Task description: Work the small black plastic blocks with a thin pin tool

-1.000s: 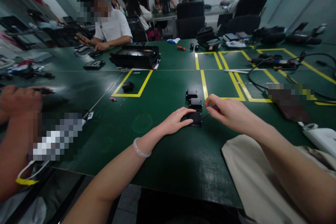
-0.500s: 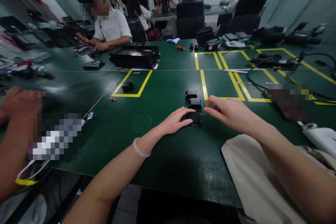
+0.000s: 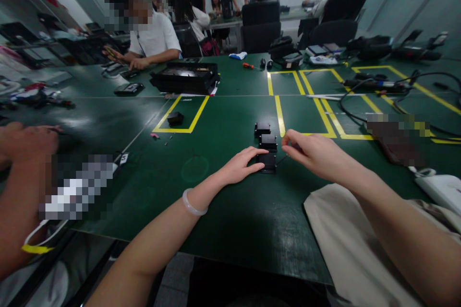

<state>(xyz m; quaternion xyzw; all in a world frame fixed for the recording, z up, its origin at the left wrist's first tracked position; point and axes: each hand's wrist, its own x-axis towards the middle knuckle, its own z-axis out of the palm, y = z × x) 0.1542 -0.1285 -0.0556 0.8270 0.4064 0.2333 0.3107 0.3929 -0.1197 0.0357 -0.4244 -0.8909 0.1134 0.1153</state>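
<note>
Black and boxy, the nearest block (image 3: 268,163) sits clasped in your left hand's (image 3: 238,168) grip, apparently braced on the table (image 3: 252,225) to stay steady against the thin-shafted tool (image 3: 282,160) your right hand (image 3: 312,151) pinches.

In plain dark green: the flat, faintly glossy surface (image 3: 230,223), patterned with rectangular outlines in bright yellow adhesive tape (image 3: 279,116). In black: three small box-shaped blocks (image 3: 268,141). In a dark tone: a thin straight rod (image 3: 282,160). In milky, translucent white: a round bangle (image 3: 194,210). In plain beige: soft fabric (image 3: 333,230).
</note>
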